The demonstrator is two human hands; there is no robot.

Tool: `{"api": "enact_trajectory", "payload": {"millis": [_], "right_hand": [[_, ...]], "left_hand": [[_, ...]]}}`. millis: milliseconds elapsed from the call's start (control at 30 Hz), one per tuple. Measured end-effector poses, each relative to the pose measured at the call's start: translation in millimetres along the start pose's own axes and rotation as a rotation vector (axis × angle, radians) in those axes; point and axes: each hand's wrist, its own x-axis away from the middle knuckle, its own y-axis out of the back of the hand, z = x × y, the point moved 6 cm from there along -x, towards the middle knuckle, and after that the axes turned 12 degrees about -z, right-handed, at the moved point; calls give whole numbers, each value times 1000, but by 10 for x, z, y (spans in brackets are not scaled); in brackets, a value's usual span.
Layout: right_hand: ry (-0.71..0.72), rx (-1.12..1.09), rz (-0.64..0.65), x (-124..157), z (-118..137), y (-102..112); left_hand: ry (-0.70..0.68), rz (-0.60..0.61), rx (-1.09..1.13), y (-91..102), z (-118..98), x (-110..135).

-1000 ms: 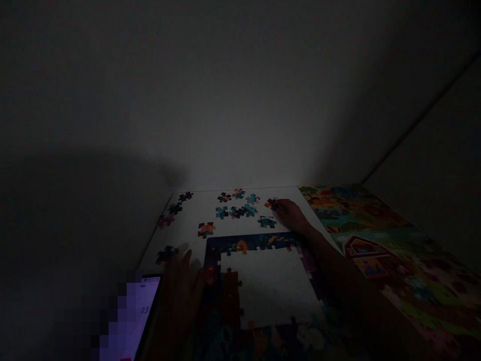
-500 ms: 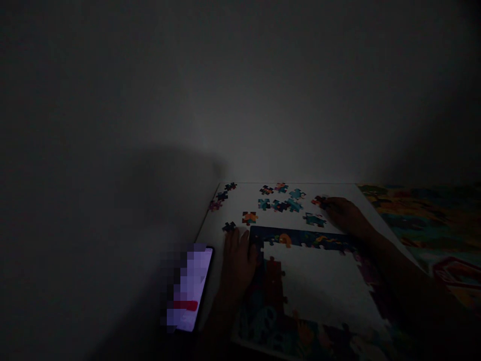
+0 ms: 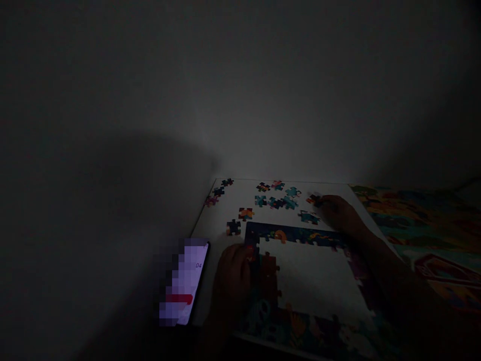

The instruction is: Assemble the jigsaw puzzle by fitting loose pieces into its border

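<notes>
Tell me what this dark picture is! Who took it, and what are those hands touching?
A small camera worn on a person's head took this picture, looking down at their own two hands. The room is quite dim. The right hand is at a small puzzle piece, but it is too dark to tell whether the fingers are holding it. The left hand is beside the corner of a puzzle border, which lies on a white surface. Loose puzzle pieces are spread beyond the border. A phone lies to the left, and a colourful printed sheet lies to the right.
</notes>
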Motion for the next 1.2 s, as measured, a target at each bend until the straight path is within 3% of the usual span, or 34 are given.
{"api": "enact_trajectory", "payload": {"millis": [100, 167, 233, 367, 433, 533, 667, 833, 1200], "right_hand": [[59, -19, 14, -8, 308, 2], [62, -57, 98, 20, 605, -107], [63, -111, 235, 88, 972, -309], [210, -182, 525, 288, 1809, -830], [356, -201, 561, 348, 2175, -1035], [463, -107, 613, 385, 2472, -1295], [510, 57, 641, 385, 2590, -1461], [511, 111, 649, 399, 2619, -1483], [279, -7, 644, 323, 2482, -1504]], "left_hand": [[-39, 29, 5, 27, -106, 103], [-30, 45, -25, 19, -115, 114], [-27, 62, -47, 2, -108, 103], [-47, 86, -46, -19, -108, 93], [-37, 101, -41, -22, -103, 104], [-43, 122, -31, -20, -109, 120], [-54, 139, -5, -15, -121, 123], [-45, 135, -15, -10, -108, 123], [-88, 116, -7, -23, -87, 131]]}}
